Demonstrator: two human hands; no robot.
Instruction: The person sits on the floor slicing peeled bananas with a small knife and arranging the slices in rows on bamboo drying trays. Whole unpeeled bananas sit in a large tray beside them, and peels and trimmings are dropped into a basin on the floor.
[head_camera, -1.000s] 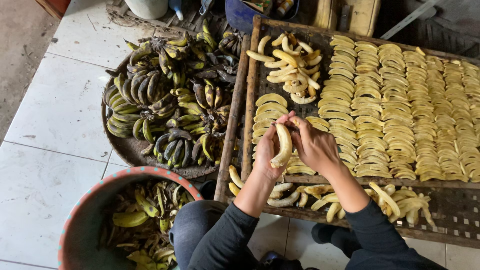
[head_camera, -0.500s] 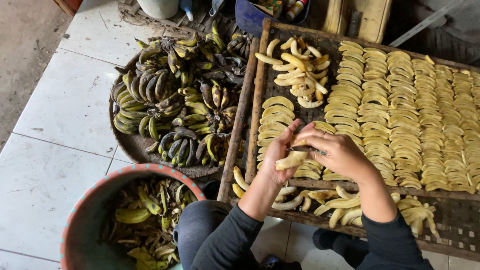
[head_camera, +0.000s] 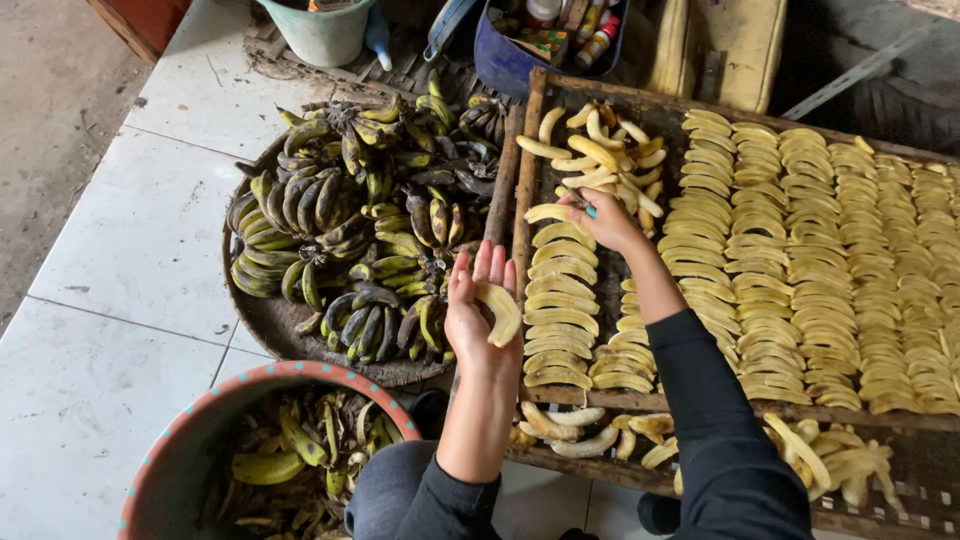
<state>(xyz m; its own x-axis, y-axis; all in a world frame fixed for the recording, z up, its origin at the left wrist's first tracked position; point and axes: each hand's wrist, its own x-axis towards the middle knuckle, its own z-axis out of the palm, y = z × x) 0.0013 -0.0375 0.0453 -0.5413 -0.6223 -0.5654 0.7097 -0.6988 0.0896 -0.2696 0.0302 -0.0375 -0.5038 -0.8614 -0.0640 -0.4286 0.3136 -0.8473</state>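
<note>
My left hand (head_camera: 478, 312) is palm up with its fingers spread, and a flat yellow banana slice (head_camera: 502, 312) rests across it, just left of the wooden drying rack (head_camera: 524, 180). My right hand (head_camera: 606, 220) reaches over the rack and pinches the end of another banana slice (head_camera: 550, 212) at the far end of the nearest column of slices (head_camera: 560, 300). A small teal object shows between its fingers; what it is cannot be told. A heap of peeled bananas (head_camera: 600, 150) lies just beyond that hand.
A round tray of dark green unpeeled bananas (head_camera: 340, 240) sits left of the rack. A red-rimmed basin of peels (head_camera: 200, 440) stands by my knee. Many rows of slices (head_camera: 820, 260) cover the rack, with peeled pieces (head_camera: 570, 430) at its near edge. Buckets (head_camera: 320, 30) stand behind.
My hands were together over the rack, working on one banana. They have parted: the right carried a slice to the far end of the column, and the left drew back with the other slice.
</note>
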